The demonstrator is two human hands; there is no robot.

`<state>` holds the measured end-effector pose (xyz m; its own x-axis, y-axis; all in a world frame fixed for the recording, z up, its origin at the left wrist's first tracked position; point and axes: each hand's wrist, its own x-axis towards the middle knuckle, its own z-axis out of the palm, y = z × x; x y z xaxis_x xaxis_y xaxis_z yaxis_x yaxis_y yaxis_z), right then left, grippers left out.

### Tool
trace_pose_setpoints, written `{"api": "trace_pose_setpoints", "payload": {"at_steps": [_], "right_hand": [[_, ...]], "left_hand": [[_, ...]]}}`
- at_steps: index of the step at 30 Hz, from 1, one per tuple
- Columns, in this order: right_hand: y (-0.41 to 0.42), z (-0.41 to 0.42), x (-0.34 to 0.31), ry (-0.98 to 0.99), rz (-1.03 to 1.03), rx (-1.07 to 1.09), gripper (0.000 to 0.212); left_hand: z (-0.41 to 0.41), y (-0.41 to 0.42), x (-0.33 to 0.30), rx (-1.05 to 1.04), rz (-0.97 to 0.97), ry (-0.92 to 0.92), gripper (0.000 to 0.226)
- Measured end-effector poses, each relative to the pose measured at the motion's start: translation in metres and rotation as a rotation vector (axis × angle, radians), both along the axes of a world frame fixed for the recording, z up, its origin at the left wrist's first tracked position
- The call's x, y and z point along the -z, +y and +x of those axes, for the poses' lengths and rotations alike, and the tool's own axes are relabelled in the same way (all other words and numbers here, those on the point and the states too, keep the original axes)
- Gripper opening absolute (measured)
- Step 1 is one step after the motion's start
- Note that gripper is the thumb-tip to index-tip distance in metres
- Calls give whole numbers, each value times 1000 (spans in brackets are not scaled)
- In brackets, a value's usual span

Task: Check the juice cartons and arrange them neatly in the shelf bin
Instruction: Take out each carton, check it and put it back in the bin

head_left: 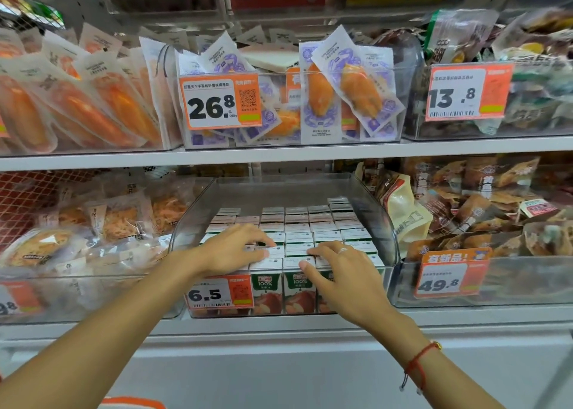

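— Fingers first: how do they lie?

— Both sets rest on the carton tops. The left hand (237,247) has its fingers gently bent and slightly spread, tips touching the tops near the bin's front-left corner. The right hand (344,273) lies flatter, fingers a little apart, thumb stretched toward the left hand, covering the tops at the front-right. Neither hand is wrapped round a carton.

— And the juice cartons (297,238)?

— Standing upright in tight rows inside the clear shelf bin (389,241), white tops up. They fill the front and middle; the back strip of the bin floor shows bare. Through the front wall the green faces with fruit pictures and "100%" are readable.

— Anything on the bin itself?

— An orange price tag (218,291) reading 6.5 on the front wall, toward its left corner.

— Around it?

— The bin sits on the lower shelf's front edge. Left of it, a bin of clear-packed snacks (102,225); right of it, brown snack bags (483,210) behind a 49.8 tag (451,276). On the shelf above, purple-and-white pouches (350,98) with a 26.8 tag (220,101). A red string bracelet (418,362) circles the right wrist, and a ring (342,250) sits on one finger.
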<state>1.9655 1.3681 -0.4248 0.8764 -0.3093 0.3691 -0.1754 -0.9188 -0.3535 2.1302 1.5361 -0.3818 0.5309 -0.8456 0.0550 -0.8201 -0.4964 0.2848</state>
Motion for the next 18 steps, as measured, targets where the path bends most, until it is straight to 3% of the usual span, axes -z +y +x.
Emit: {"api": "trace_pose_setpoints", "payload": {"at_steps": [6,18], "right_hand": [[0,1,1,1,1,8,50],[-1,4,4,-37,-11,11,48]], "left_hand": [[15,-11,-7,-57,-15,-81,32],[39,-44,-32,-56,351,-123,44]]}}
